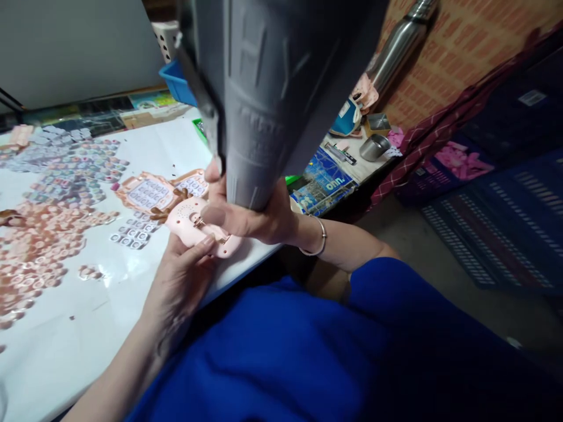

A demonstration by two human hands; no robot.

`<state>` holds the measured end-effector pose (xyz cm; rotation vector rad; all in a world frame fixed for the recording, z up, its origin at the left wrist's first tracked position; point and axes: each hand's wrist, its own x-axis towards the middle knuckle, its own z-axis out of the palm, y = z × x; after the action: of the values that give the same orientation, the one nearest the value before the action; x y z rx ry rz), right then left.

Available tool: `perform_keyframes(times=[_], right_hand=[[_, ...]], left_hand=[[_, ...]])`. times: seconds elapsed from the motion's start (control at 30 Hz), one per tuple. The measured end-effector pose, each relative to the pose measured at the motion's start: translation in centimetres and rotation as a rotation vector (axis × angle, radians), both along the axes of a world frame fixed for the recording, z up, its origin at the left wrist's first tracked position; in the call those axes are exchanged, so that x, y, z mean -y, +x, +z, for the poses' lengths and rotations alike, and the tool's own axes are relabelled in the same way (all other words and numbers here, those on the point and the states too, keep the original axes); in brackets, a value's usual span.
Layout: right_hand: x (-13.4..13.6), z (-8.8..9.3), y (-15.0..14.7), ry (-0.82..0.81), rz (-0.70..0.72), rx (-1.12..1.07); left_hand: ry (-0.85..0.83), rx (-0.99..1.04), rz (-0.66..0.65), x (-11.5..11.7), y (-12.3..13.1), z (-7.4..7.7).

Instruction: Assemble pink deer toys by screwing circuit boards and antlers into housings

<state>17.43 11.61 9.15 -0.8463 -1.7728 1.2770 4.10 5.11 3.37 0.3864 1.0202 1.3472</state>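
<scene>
My left hand [189, 264] grips a pink plastic toy casing [187, 217] by its near edge, thumb on top. The casing has small round holes, a battery recess with metal contacts, and brown antler-shaped parts [159, 215] at its far left side. My right hand [268, 225] is bent over the casing, its thumb across the recess. A big grey ribbed tool body [259, 117] hangs close to the camera and covers most of the right fingers, so what they hold is hidden. Just beyond lie orange-edged toy front shells [149, 192] with keypads.
Heaps of pink buttons [39, 252], patterned pieces [79, 170] and grey key pads [132, 231] spread over the white table [109, 328]. A blue bin [178, 82] stands behind. At right are a metal cup [373, 147], a steel flask [400, 53] and blue crates [488, 223].
</scene>
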Motion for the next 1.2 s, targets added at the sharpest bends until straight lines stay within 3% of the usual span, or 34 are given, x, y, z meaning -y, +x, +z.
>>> perform_keyframes(times=[0.13, 0.27, 0.33, 0.5, 0.83, 1.2], right_hand=[[-0.1, -0.4, 0.3, 0.038, 0.158, 0.000], [-1.7, -0.3, 0.6, -0.038, 0.209, -0.188], [-3.2, -0.2, 0.6, -0.008, 0.149, -0.304], [-7.6, -1.1, 0.6, 0.189, -0.269, -0.353], [-9.8, -4.0, -0.4, 0.130, -0.297, -0.260], [-9.5, -4.2, -0.3, 0.112, -0.325, -0.243]], left_hand=[[-0.034, -0.007, 0.001, -0.1, 0.1, 0.3], [-0.048, -0.020, -0.030, -0.3, 0.4, 0.5], [-0.060, -0.025, -0.007, -0.4, 0.6, 0.5], [-0.074, -0.051, 0.035, -0.6, 0.8, 0.5], [-0.103, -0.050, 0.026, -0.6, 0.7, 0.5], [-0.070, -0.026, 0.030, -0.4, 0.6, 0.2]])
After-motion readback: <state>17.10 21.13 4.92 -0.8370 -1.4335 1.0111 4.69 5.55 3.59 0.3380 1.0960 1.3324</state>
